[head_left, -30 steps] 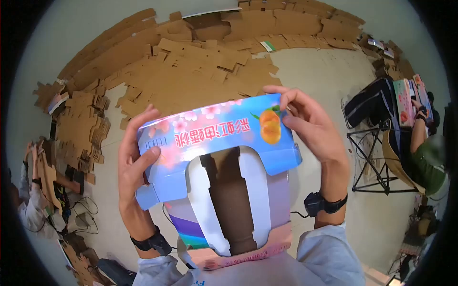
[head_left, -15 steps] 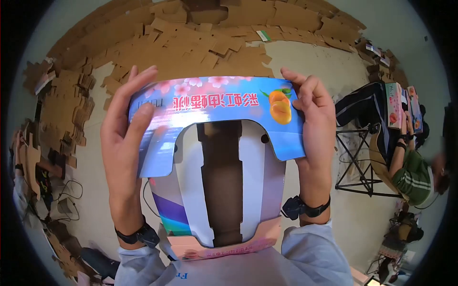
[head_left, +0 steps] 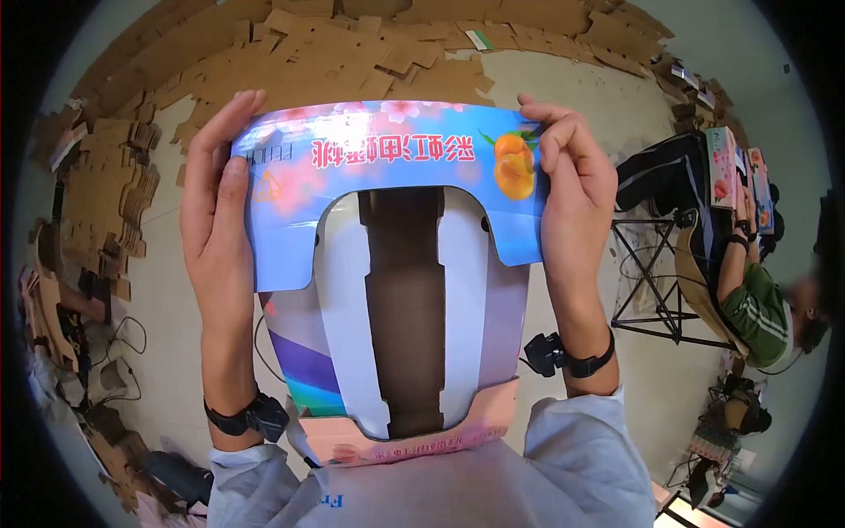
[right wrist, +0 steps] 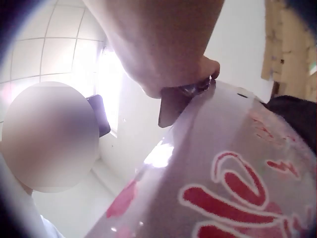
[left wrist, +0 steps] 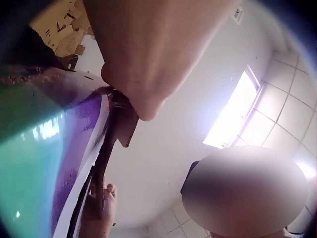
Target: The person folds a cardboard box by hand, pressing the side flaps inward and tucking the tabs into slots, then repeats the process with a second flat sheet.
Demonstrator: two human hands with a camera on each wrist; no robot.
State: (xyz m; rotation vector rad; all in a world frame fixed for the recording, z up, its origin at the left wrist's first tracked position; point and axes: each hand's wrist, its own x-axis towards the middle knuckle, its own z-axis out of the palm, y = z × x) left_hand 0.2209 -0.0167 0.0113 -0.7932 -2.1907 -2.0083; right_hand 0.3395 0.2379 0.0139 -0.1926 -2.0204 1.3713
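Note:
A printed cardboard fruit box (head_left: 506, 334) is held in front of the body, its open top facing up. The left hand (head_left: 216, 220) grips the left end of its blue end flap (head_left: 396, 158), thumb on the printed face. At the flap's other end the right hand (head_left: 576, 198) holds the edge with bent fingers. A peach picture and red characters mark this flap. White inner flaps (head_left: 348, 326) flank the dark opening. The pink near end (head_left: 422, 449) lies against the shirt. In the left wrist view the box's side (left wrist: 44, 139) is green and purple; the right wrist view shows red lettering (right wrist: 223, 198).
Flattened brown cardboard (head_left: 334, 62) covers the far floor, with more stacks (head_left: 106, 194) at left. On the right a seated person in a green top (head_left: 761, 308) handles printed boxes (head_left: 722, 167) beside a black metal frame (head_left: 669, 290). Cables (head_left: 123, 343) lie at left.
The blue flap has levelled out and shifted farther from the body. Folded tabs at its lower corners no longer stick out. Both hands have stayed at its ends, the left thumb moving to the edge.

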